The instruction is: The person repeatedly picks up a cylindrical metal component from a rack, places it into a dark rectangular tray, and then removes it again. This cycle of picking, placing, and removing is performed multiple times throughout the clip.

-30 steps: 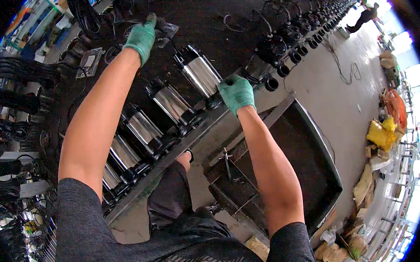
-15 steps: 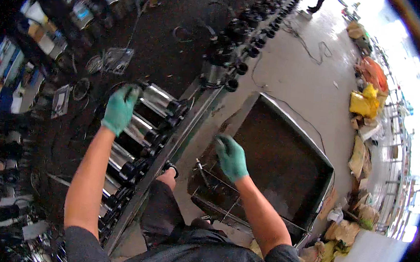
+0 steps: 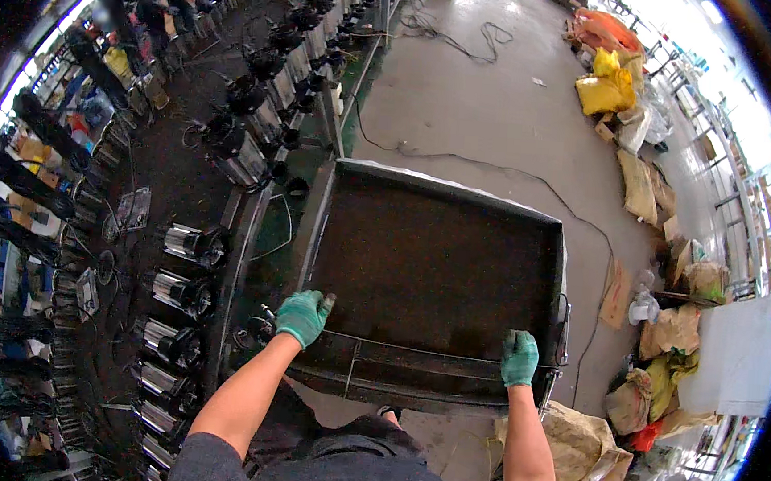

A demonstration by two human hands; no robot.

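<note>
left grip (image 3: 302, 317): green glove, at the near left corner of the dark tray (image 3: 438, 262). fingers bent, thumb out toward the right. can't tell if it's closed around the edge or only resting on it.

right grip (image 3: 519, 359): same green glove, at the near right corner of the tray, fingers curled in, knuckles up. the near rail (image 3: 418, 351) runs to it; whether my fingers wrap it is hidden from this angle. grips are well apart, one toward each end of that rail.

tray sits in front of me, wide and shallow, raised rim all round. narrower section on my side of the rail, split by a thin upright rod (image 3: 351, 368). black loop handle (image 3: 563, 332) on its right side, just beyond my right grip.

to the left of it: long dark desk (image 3: 163, 162). silver and black cylinders (image 3: 176, 291) lie along its near edge in a row, more of the same kind farther up.

right of the tray: black cable (image 3: 533, 172) across the grey floor (image 3: 466, 112), yellow bag (image 3: 606, 93), orange bag (image 3: 606, 30), tan sacks (image 3: 637, 187) along the side.
</note>
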